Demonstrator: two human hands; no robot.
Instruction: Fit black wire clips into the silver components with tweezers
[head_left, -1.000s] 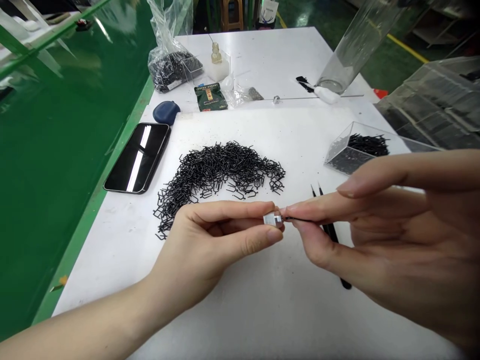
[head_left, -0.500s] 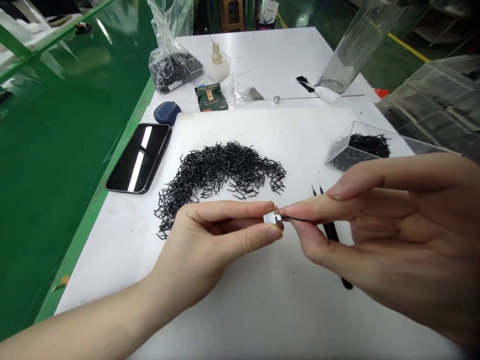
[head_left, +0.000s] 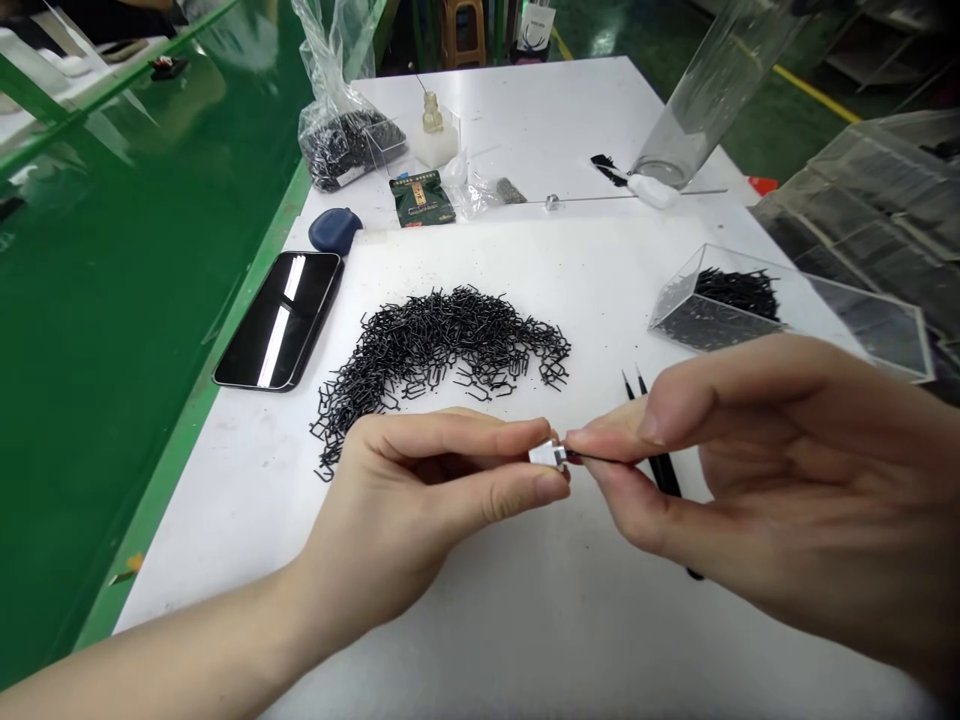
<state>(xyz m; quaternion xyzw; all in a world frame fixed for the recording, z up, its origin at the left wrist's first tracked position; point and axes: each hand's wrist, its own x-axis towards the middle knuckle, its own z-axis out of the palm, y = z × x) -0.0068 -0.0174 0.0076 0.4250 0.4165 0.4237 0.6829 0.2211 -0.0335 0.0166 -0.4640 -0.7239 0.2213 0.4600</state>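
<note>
My left hand (head_left: 427, 500) pinches a small silver metal piece (head_left: 546, 456) between thumb and forefinger, above the white table (head_left: 525, 620). My right hand (head_left: 757, 490) is closed in a pinch on a thin black wire clip (head_left: 592, 458) whose end meets the metal piece. Just beyond both hands lies a curved heap of black wire clips (head_left: 442, 350). Black tweezers (head_left: 660, 465) lie on the table under my right hand, partly hidden by it.
A black phone (head_left: 281, 318) and a dark blue case (head_left: 334, 229) lie at the left edge beside a green surface (head_left: 112, 300). A clear box of black clips (head_left: 720, 300) sits at right. A bag of clips (head_left: 341, 140), a small bottle (head_left: 433, 112), a green packet (head_left: 421, 197) stand at the back.
Both hands have dropped slightly lower together. My right fingers have curled in closer around the wire clip. The metal piece stays pinched in my left hand.
</note>
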